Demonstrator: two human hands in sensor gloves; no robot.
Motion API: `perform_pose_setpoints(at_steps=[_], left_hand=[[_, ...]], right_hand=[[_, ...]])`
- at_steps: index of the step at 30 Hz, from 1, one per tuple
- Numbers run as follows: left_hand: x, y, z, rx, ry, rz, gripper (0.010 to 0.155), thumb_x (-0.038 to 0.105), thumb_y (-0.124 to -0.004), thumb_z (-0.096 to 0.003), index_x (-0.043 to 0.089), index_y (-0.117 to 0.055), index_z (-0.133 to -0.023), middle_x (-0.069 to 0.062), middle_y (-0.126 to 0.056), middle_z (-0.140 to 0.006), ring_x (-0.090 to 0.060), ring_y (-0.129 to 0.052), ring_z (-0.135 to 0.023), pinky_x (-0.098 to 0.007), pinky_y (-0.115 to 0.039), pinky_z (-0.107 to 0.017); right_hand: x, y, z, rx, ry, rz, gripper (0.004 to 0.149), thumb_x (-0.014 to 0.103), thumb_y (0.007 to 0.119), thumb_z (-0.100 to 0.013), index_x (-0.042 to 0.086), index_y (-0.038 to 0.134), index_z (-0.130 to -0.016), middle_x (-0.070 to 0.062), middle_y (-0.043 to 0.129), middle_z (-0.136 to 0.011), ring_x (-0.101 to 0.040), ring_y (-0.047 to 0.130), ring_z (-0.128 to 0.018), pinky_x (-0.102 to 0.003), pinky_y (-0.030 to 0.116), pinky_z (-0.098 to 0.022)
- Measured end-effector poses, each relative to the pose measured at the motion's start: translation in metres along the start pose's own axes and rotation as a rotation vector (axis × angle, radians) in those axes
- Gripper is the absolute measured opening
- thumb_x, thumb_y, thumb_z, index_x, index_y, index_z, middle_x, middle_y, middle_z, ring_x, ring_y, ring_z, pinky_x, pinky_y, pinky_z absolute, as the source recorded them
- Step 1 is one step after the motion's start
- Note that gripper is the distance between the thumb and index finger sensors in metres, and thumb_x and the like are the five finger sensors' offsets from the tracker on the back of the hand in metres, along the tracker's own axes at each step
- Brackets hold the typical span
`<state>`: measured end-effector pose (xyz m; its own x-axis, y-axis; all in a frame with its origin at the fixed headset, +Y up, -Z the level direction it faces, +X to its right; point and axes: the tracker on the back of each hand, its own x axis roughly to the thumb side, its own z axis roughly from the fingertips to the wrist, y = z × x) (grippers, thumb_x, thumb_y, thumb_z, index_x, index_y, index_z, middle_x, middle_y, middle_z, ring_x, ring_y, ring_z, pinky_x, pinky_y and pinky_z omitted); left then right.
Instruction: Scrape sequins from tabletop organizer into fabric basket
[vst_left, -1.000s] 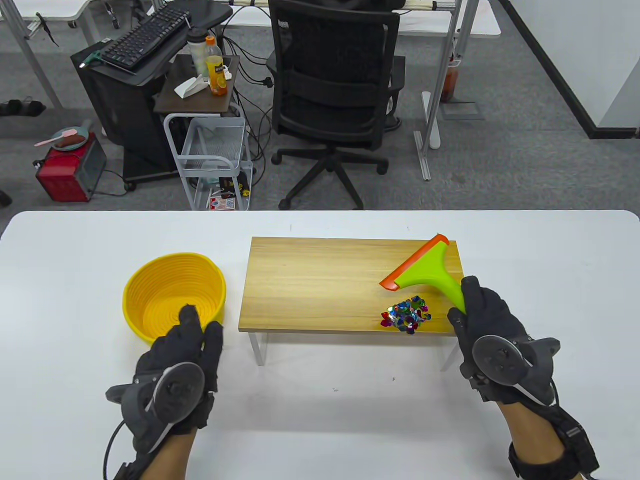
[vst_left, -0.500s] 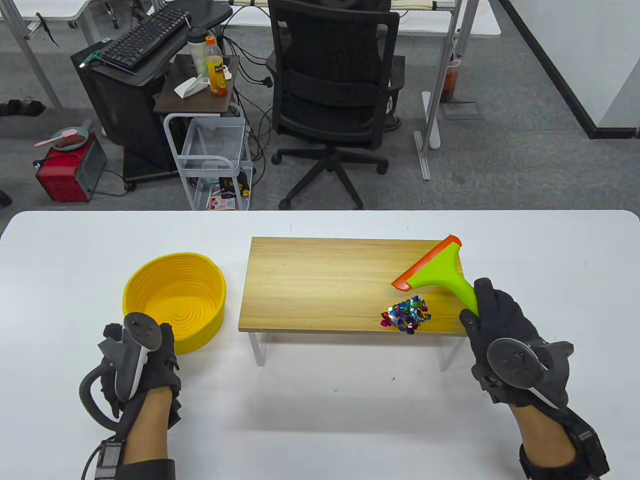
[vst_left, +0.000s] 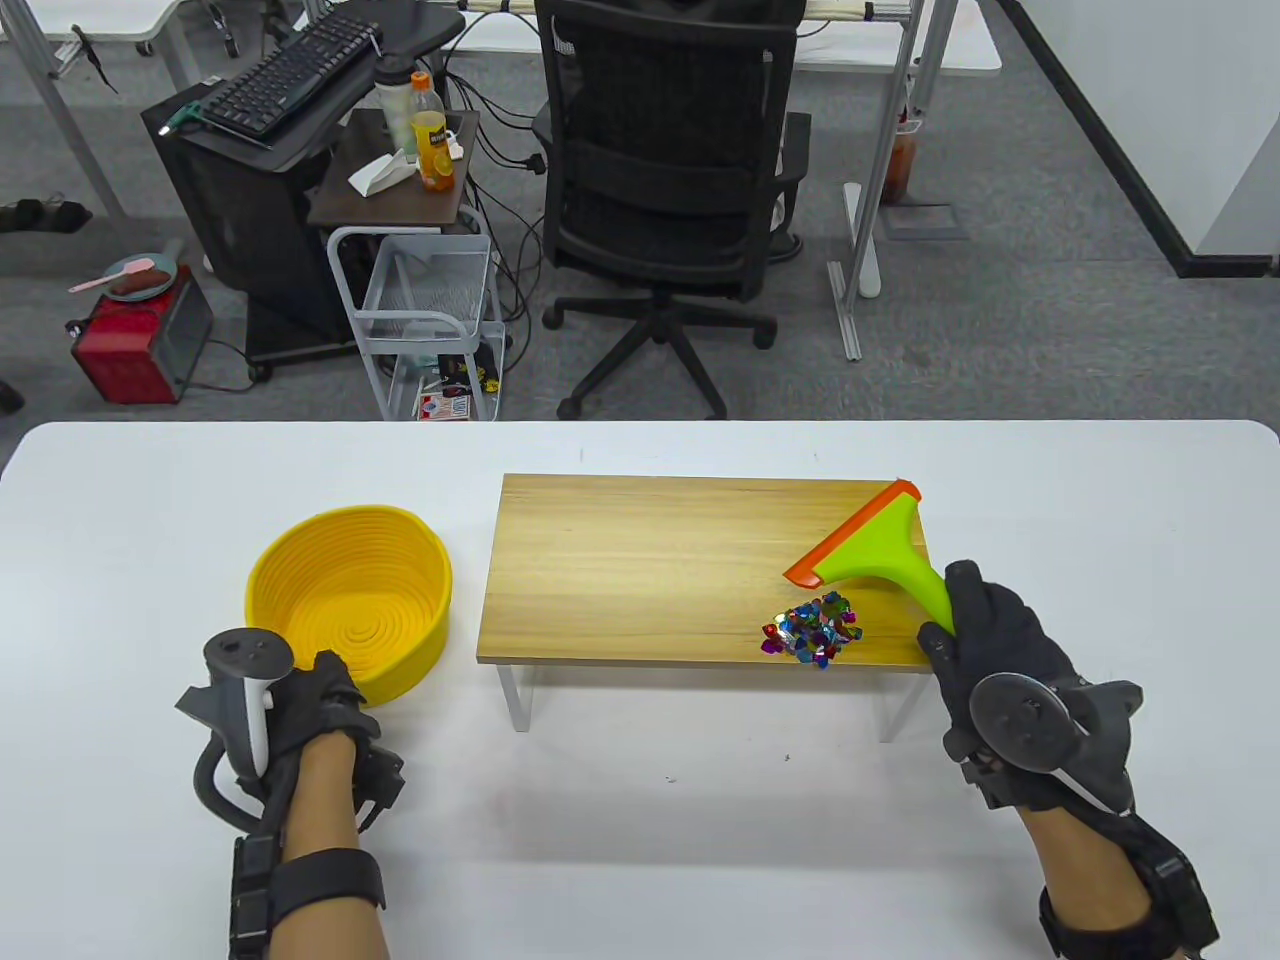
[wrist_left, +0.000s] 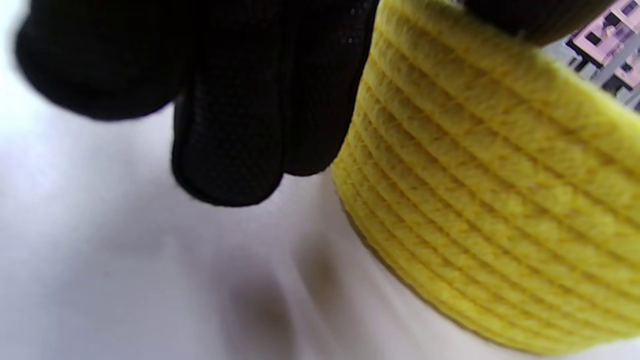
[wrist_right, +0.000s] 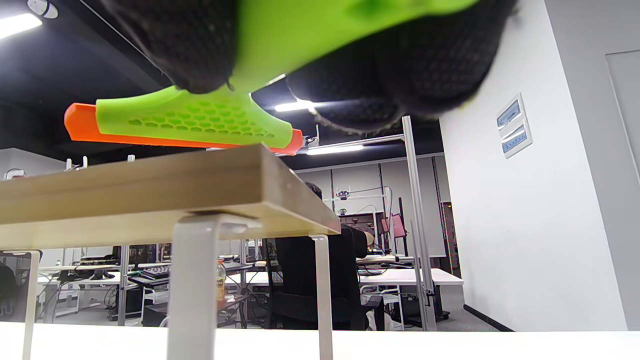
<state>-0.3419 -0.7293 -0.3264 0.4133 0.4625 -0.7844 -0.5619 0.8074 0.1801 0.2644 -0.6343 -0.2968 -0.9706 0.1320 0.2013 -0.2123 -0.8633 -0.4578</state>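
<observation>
A yellow fabric basket (vst_left: 420, 640) stands on the white table, left of the wooden tabletop organizer (vst_left: 620, 570). A pile of coloured sequins (vst_left: 812, 628) lies near the organizer's front right corner. My left hand (vst_left: 325, 680) is turned on its side and grips the basket's near rim. In the left wrist view its fingers (wrist_left: 235, 125) lie against the outer wall (wrist_left: 475, 200). My right hand (vst_left: 950, 610) grips the handle of a green scraper (vst_left: 870, 545). Its orange blade sits low over the board just behind the sequins. The scraper also shows in the right wrist view (wrist_right: 190, 120) above the organizer (wrist_right: 150, 190).
The organizer stands on white legs (vst_left: 515, 695) above the table (vst_left: 700, 860). An office chair (vst_left: 665, 200) and a wire cart (vst_left: 425, 320) stand on the floor beyond the table's far edge.
My left hand has drawn back from over the basket's rim and rolled onto its side at the near wall. My right hand and the scraper have shifted slightly right.
</observation>
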Motion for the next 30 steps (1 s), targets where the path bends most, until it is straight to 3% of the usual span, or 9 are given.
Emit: perform_pose_setpoints(at_steps=[4,7,10,15,20,30], left_hand=[[-0.005,-0.004,-0.005,-0.064,0.033,0.181,0.083,0.051,-0.074,-0.0498,0.001,-0.027,-0.097,-0.011,-0.104,-0.063,-0.031,-0.112,-0.039,-0.047,-0.092,-0.021],[-0.009,-0.006,-0.008,-0.109,0.060,0.299,0.076,0.044,-0.076,-0.0503,0.000,-0.034,-0.097,-0.017,-0.102,-0.061,-0.032,-0.111,-0.040,-0.048,-0.092,-0.023],[-0.010,-0.004,-0.007,-0.073,0.044,0.332,0.068,0.040,-0.078,-0.0489,-0.004,-0.049,-0.093,-0.020,-0.103,-0.056,-0.033,-0.112,-0.035,-0.047,-0.093,-0.021],[-0.002,0.011,0.002,-0.027,-0.024,0.389,0.065,0.037,-0.079,-0.0481,-0.007,-0.055,-0.089,-0.022,-0.104,-0.050,-0.034,-0.112,-0.028,-0.046,-0.095,-0.017],[0.023,0.044,0.023,0.043,-0.148,0.409,0.064,0.038,-0.078,-0.0482,-0.008,-0.056,-0.088,-0.021,-0.105,-0.048,-0.032,-0.112,-0.027,-0.045,-0.095,-0.016],[0.070,0.091,0.085,0.038,-0.423,0.425,0.063,0.038,-0.076,-0.0496,-0.008,-0.058,-0.088,-0.019,-0.106,-0.046,-0.030,-0.113,-0.024,-0.043,-0.096,-0.014]], right_hand=[[-0.002,0.002,0.000,0.005,0.003,0.000,0.065,0.039,0.077,-0.058,0.007,0.054,-0.109,-0.020,0.074,-0.095,-0.035,0.093,-0.065,-0.042,0.084,-0.045],[-0.003,0.001,0.000,0.007,0.003,0.001,0.065,0.039,0.077,-0.058,0.007,0.054,-0.109,-0.020,0.074,-0.095,-0.035,0.093,-0.065,-0.042,0.084,-0.046],[-0.003,0.001,0.000,0.007,0.001,0.004,0.065,0.039,0.077,-0.058,0.007,0.054,-0.109,-0.020,0.074,-0.095,-0.035,0.093,-0.065,-0.042,0.084,-0.046],[-0.004,0.000,-0.001,0.009,0.002,0.000,0.065,0.039,0.077,-0.058,0.007,0.054,-0.109,-0.020,0.075,-0.095,-0.035,0.093,-0.065,-0.042,0.084,-0.046],[-0.004,0.001,-0.001,0.014,0.000,0.000,0.064,0.039,0.078,-0.058,0.007,0.055,-0.109,-0.020,0.075,-0.095,-0.035,0.093,-0.065,-0.042,0.084,-0.045],[-0.004,0.001,-0.001,0.023,0.001,0.006,0.064,0.039,0.078,-0.057,0.007,0.055,-0.109,-0.020,0.075,-0.095,-0.035,0.093,-0.064,-0.042,0.084,-0.045]])
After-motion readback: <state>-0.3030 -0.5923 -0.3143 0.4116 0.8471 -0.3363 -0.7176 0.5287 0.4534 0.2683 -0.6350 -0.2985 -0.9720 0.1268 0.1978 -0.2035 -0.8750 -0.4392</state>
